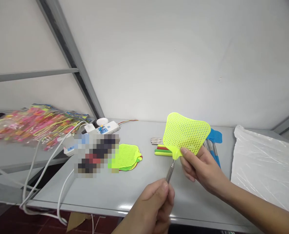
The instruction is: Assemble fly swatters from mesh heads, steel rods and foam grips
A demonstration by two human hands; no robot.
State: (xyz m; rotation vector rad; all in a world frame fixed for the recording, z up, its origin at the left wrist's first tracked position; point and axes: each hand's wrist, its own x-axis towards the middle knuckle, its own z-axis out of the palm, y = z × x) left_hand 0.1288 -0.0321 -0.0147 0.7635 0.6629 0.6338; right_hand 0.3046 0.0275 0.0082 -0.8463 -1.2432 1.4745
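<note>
The left hand (153, 206) grips a fly swatter's (185, 133) metal handle (170, 171); the right hand (203, 165) holds its yellow head, apparently at the base.

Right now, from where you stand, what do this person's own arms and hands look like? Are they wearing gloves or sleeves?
No gloves: the left hand and the right hand are both bare, and no ring shows on the fingers. The right forearm is bare out to the edge of the view, with no sleeve, watch or band.
</note>
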